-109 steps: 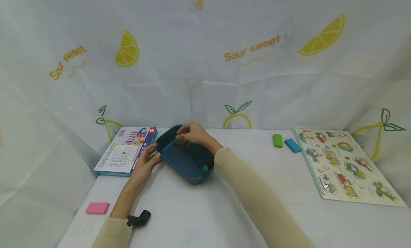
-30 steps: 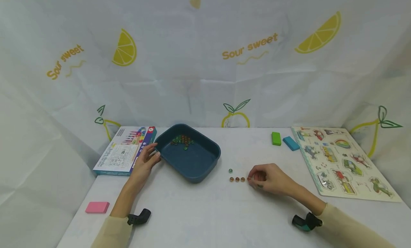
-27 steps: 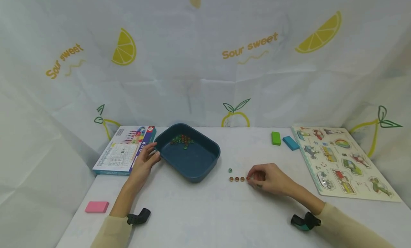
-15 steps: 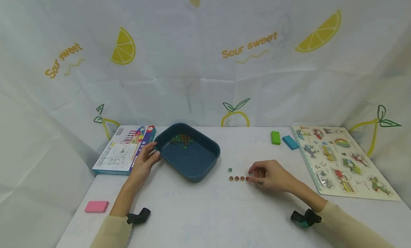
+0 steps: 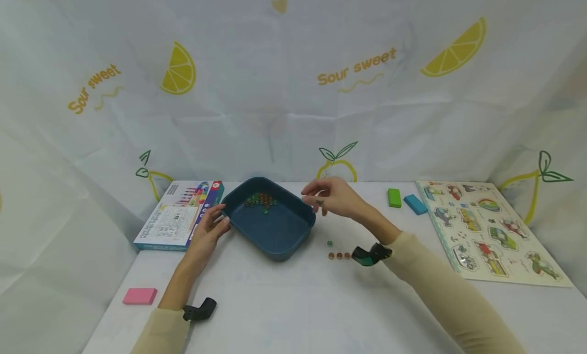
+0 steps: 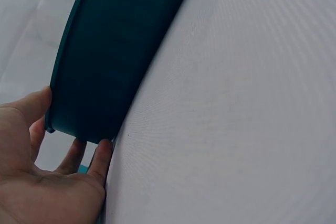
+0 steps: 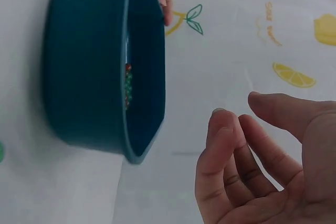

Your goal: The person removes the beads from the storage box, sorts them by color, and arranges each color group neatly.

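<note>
Near the table's back edge stands a dark blue bin (image 5: 275,237) with several green and orange glass marbles (image 5: 261,200) inside. My left hand (image 5: 208,232) rests its fingertips against the near-left corner; in the left wrist view they touch the bin's rim and end wall. My right hand (image 5: 331,195) is raised beside the bin's right rim, fingers loosely bent. In the right wrist view the thumb stands apart and the fingertips are bare. A small greenish spot shows at its fingers in the head view. On the table lie a green marble (image 5: 329,243) and a row of orange marbles (image 5: 339,255).
A boxed set (image 5: 176,216) lies left of the bin, with a pink block (image 5: 139,296) nearer the front. To the right are a green block (image 5: 394,198), a blue block (image 5: 415,205) and a picture puzzle board (image 5: 490,232). The right wrist camera (image 5: 371,254) overlaps the row's end.
My right hand has carried marbles from the bin and lengthened the orange row. It has since let go of the last orange marble and moved back left and up to the bin. The left hand stays put.
</note>
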Demonstrator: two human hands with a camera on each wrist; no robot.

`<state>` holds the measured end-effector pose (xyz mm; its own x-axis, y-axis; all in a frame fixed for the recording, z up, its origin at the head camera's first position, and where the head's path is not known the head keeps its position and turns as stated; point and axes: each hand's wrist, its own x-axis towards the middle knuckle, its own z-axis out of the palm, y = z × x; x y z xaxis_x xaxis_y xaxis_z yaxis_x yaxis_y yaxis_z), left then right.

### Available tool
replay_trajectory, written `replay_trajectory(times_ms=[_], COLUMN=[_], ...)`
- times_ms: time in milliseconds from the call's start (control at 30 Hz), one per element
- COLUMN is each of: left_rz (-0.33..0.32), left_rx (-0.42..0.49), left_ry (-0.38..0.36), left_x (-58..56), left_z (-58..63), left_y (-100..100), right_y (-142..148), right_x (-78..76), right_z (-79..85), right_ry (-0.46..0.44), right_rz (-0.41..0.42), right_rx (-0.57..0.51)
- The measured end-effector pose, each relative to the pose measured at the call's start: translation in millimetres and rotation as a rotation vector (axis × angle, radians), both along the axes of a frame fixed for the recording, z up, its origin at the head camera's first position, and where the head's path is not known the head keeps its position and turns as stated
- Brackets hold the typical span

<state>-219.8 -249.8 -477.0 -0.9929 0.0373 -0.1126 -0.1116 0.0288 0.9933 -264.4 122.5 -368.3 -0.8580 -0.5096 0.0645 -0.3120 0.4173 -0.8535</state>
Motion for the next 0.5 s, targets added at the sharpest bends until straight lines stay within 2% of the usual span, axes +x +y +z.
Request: replay_trajectory(times_ms=[100,267,500], left_rz=[-0.001,-0.003,-0.012], left_rx=[-0.005,-0.024,-0.016], left_ry=[0.004,0.016,0.006], left_x=[0.4,2.2,1.3], left_z=[-0.3,0.9,0.9], left_y=[1,0,0], right_y=[-31,-76,-109], right_x=[-18.2,-41.2,-50.7], right_z=[-0.8,-15.8,-36.7], right_ry=[-0.023,-0.009,0.004], right_rz=[0.004,0.010,0.031], right_rx=[-0.020,0.014,0.119])
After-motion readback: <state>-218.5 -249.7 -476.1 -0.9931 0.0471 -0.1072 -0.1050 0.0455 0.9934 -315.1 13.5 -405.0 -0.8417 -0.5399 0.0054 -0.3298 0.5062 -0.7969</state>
